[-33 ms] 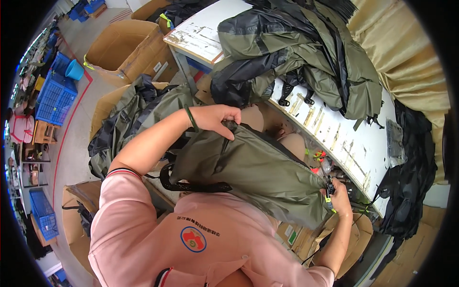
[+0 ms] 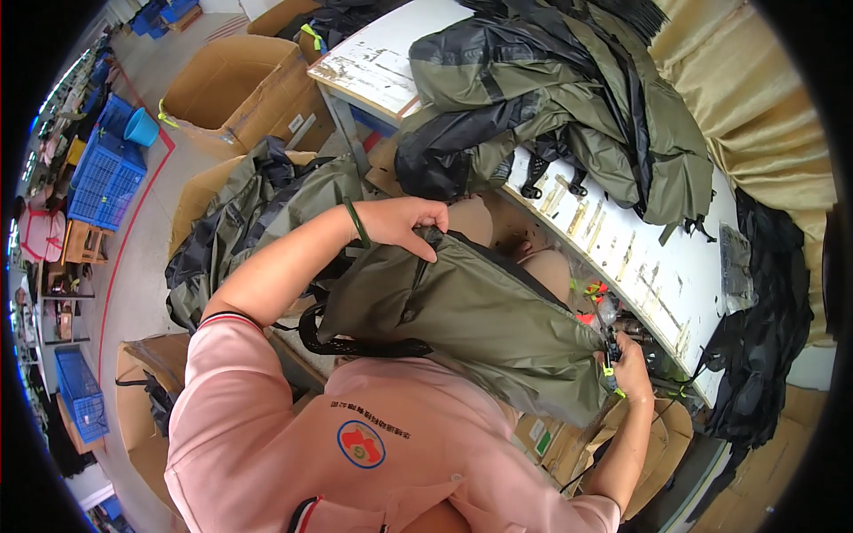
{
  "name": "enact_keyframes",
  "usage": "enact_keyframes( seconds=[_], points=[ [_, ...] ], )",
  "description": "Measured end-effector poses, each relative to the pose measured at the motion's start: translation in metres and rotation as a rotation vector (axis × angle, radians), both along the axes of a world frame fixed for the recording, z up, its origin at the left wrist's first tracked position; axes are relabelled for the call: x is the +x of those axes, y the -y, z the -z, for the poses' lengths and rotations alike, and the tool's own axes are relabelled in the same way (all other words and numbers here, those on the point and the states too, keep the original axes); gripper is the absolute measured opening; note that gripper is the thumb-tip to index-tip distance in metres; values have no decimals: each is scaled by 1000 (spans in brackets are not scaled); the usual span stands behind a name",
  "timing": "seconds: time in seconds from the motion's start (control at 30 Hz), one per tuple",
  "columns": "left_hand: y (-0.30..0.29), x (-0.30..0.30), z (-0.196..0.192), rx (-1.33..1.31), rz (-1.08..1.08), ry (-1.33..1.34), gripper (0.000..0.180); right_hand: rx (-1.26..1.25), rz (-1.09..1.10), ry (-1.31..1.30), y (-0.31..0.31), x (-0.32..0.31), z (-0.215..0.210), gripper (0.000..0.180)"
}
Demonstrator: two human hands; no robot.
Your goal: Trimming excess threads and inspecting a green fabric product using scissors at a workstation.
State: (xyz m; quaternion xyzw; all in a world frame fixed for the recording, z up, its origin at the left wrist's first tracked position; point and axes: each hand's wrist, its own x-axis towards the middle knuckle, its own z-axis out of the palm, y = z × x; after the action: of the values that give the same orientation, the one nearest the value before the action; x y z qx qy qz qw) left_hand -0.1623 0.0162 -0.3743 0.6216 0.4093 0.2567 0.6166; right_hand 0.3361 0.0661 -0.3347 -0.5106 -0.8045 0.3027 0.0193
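An olive-green fabric bag (image 2: pixel 462 311) is stretched across my lap, with a black webbing strap (image 2: pixel 382 346) hanging at its near left side. My left hand (image 2: pixel 404 222) pinches the bag's upper left corner between thumb and fingers. At the bag's right end, my right hand (image 2: pixel 632 369) is closed around a small black fitting (image 2: pixel 610 349) with bright yellow-green bits beside it. The fingers partly hide that fitting, so its exact kind is unclear.
A worn white table (image 2: pixel 622 258) carries a heap of olive and black bags (image 2: pixel 569 98). More bags (image 2: pixel 258 222) lie to my left. Cardboard boxes (image 2: pixel 235 84) stand at the far left, and black fabric (image 2: pixel 764 329) hangs at the right. Blue crates (image 2: pixel 108 182) line the left side.
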Motion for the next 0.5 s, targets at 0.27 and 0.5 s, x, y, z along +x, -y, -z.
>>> enact_keyframes(
  seconds=[0.27,0.5],
  points=[
    [29,5,10,48,-370,273,35,80,-40,9,-14,-30,-4,25],
    [47,19,2,78,-520,408,32,239,-151,55,-10,-142,-51,50]
  ],
)
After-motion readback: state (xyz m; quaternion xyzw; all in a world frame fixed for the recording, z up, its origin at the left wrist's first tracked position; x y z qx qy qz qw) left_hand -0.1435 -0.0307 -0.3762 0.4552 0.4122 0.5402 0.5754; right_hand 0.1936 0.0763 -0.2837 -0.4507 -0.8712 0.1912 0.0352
